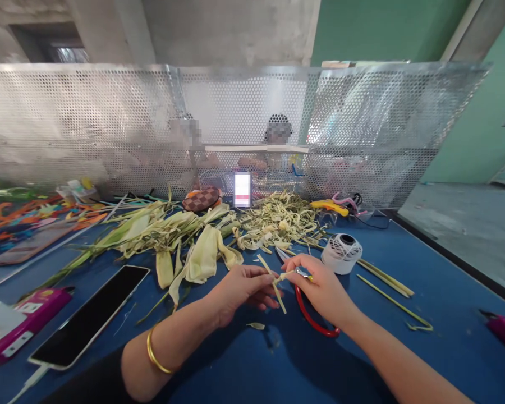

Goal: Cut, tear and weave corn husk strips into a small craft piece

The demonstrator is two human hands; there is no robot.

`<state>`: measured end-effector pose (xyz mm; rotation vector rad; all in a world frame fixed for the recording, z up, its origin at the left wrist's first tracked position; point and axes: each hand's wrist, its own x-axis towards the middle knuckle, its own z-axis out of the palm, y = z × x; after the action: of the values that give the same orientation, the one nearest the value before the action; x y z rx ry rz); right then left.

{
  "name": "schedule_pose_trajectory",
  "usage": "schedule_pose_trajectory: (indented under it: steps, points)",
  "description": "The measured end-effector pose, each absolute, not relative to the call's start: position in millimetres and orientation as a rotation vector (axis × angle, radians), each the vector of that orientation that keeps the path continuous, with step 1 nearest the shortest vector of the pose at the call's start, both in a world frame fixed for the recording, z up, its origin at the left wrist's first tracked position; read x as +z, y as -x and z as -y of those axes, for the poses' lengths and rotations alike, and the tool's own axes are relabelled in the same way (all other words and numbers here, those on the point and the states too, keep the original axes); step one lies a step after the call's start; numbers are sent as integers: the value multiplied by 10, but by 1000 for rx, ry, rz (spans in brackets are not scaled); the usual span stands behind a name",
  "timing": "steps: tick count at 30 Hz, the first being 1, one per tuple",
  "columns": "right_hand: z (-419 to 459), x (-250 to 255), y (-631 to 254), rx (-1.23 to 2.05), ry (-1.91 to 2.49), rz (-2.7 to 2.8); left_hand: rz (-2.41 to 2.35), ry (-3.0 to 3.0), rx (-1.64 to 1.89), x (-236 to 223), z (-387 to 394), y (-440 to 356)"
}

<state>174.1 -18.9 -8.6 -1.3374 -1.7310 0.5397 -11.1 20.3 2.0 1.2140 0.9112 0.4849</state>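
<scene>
My left hand [242, 289], with a gold bangle on its wrist, pinches a thin pale-green leaf strip [273, 283] between thumb and fingers above the blue table [244, 365]. My right hand [322, 289] is closed on red-handled scissors [313, 320]; the red loop hangs under the palm and the metal blades meet the strip near my left fingertips. A small leaf scrap [256, 325] lies on the table below the hands.
A pile of green leaves [168, 233] and shredded strips [280, 219] lies behind the hands. A white thread spool [341, 252] stands right, a black phone [90, 317] left, pink boxes [23, 322] at both edges. A perforated metal screen [109, 123] closes the back, with people behind it.
</scene>
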Motion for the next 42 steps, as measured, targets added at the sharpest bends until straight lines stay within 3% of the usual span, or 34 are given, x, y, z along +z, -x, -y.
schedule_pose_trajectory:
  steps: [10, 42]
  points:
    - [274, -118, -1526, 587, 1351, 1670, -930, -1110, 621, -51, -142, 96]
    - [294, -113, -1476, 876, 1381, 1280, -837, -1084, 550, 26, -74, 114]
